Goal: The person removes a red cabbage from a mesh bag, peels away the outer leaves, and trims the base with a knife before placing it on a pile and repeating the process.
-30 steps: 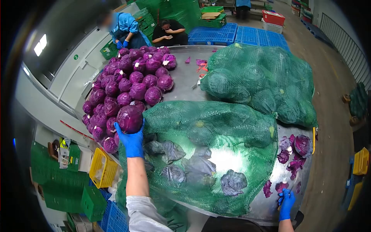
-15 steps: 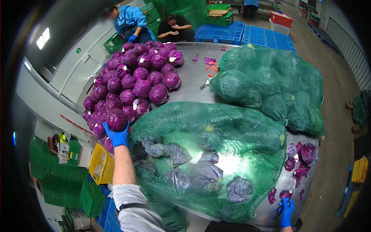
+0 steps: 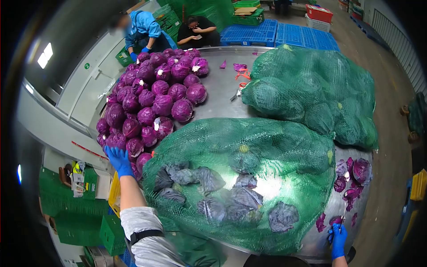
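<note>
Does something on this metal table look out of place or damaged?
Yes: torn purple leaves lie scattered on the table near the right hand. They look odd as loose scraps, unlike the rounded cabbages heaped at the left.

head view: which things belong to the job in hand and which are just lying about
Likely job:
red cabbages by the left hand
red cabbage leaf at the right hand
green mesh sacks

Apparently lying about:
blue pallets
red crate

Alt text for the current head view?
Blue-gloved left hand at the near edge of a heap of purple cabbages on a metal table; blue-gloved right hand beside loose purple leaves. Two green mesh sacks of cabbages also lie there, with two people beyond.
</note>
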Demonstrator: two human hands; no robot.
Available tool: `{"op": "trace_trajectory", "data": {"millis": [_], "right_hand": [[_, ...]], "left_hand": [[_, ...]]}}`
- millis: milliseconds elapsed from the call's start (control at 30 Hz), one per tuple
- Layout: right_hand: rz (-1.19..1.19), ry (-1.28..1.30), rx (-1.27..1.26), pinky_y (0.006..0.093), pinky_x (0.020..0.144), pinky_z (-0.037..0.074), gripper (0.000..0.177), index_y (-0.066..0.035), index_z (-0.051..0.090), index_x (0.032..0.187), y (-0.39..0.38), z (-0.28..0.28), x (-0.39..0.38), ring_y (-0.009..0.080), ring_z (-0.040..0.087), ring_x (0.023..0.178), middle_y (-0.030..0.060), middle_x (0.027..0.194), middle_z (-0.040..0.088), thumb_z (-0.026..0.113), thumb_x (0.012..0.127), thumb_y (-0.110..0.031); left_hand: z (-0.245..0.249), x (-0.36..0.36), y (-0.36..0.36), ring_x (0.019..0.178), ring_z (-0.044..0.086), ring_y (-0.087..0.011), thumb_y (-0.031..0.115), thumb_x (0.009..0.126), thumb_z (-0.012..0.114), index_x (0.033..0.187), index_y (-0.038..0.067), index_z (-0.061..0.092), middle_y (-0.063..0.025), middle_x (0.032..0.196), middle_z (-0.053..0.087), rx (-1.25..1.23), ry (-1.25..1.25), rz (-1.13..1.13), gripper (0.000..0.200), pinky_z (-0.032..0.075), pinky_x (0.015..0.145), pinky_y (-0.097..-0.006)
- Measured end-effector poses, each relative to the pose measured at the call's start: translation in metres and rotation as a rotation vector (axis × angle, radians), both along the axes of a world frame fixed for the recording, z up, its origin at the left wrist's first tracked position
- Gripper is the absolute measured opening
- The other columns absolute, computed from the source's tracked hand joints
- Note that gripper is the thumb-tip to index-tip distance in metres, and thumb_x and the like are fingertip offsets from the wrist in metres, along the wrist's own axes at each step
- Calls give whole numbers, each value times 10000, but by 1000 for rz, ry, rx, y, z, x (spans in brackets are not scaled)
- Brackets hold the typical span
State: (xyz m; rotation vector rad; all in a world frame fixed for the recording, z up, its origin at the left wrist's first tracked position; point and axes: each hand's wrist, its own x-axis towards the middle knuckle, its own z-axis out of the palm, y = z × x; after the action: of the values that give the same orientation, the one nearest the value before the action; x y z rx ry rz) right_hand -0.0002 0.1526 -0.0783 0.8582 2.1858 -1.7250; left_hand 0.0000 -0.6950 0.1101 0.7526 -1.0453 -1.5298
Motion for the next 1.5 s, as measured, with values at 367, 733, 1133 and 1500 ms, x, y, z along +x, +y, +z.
{"op": "trace_trajectory", "data": {"millis": [367,733,1133,1500], "right_hand": [[17,-5,-17,232,304,290,126,-94,545,830,2,-1,-2,90,413,329,32,582,567,575,894,-198],[9,8,27,220,355,327,115,-93,556,841,-9,5,-2,79,445,378,24,592,576,582,898,-189],[1,156,18,218,485,429,133,-56,638,883,-25,-7,-2,61,558,567,3,678,599,632,866,-188],[-59,195,-261,209,478,445,215,-24,596,1056,-17,1,29,53,517,557,8,795,606,608,877,-141]], "left_hand": [[-21,50,-11,1393,128,-328,696,758,489,1470,195,185,-98,1529,129,-33,-312,36,922,202,1060,-529],[-6,-82,251,867,639,-245,256,863,563,950,12,655,-109,923,673,-323,-890,-1590,275,482,822,-370],[-239,-147,284,981,560,-199,113,708,748,1286,-44,394,-103,1145,570,-978,-678,-561,696,457,872,-317],[-55,-44,483,1217,412,-250,183,463,880,1398,10,249,-137,1350,365,-538,-522,-1375,1142,357,1025,-350]]}}
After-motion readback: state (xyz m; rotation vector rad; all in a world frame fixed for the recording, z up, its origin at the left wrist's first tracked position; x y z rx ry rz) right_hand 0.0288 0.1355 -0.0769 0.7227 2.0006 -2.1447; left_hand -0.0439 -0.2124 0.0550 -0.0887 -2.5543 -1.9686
